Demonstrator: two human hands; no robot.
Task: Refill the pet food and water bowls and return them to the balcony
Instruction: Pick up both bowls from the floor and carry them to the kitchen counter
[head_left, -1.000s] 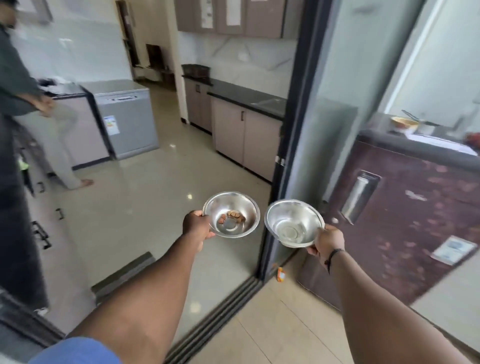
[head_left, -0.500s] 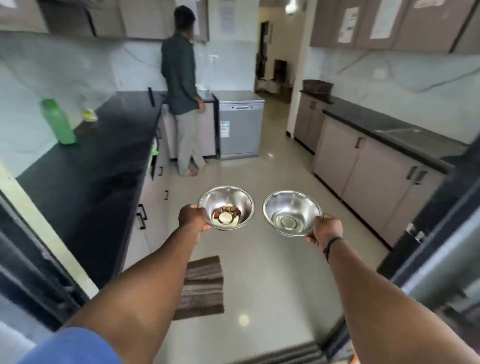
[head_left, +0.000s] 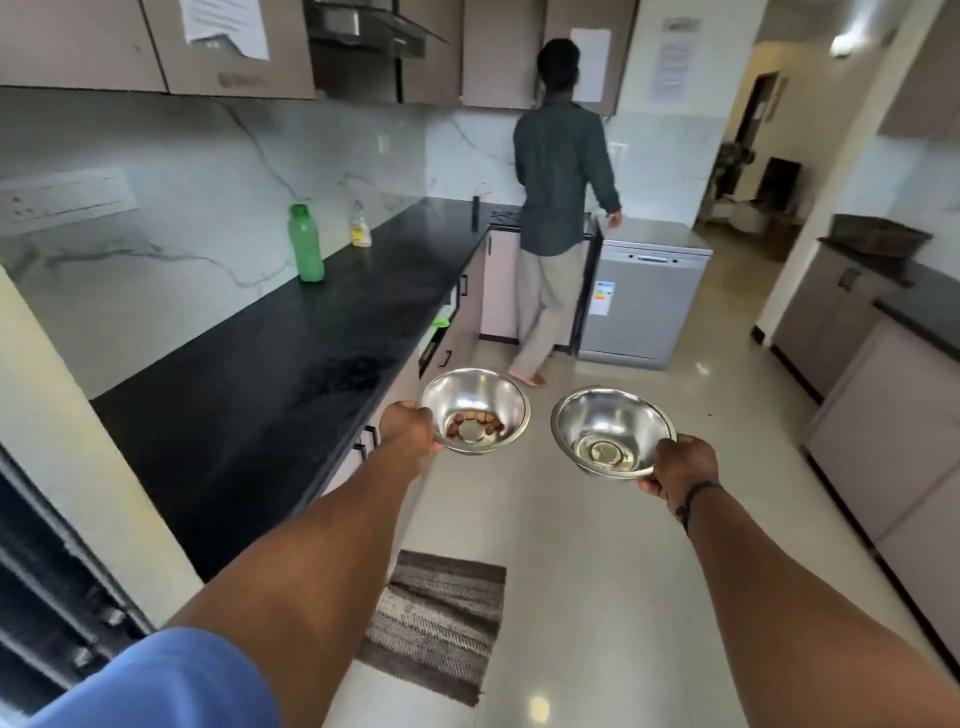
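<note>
Food bowl (head_left: 475, 410) gripped by left hand (head_left: 408, 428), water bowl (head_left: 613, 431) by right hand (head_left: 685, 465), beside the bench (head_left: 260, 374); refilling is judged next.

Two steel bowls held out above the kitchen floor

The food bowl (head_left: 475, 410) holds a few brown kibbles; the water bowl (head_left: 613, 430), beside it and apart, tilts slightly, nearly empty.

open tiled floor (head_left: 597, 545) runs ahead between the black counter (head_left: 270, 395) on the left and the cabinets (head_left: 883, 447) on the right. a striped mat (head_left: 441, 618) lies low on the floor near the counter. a standing person (head_left: 561, 208) and a grey appliance (head_left: 644, 301) block the far end; a doorway (head_left: 748, 171) opens beyond on the right.
</note>
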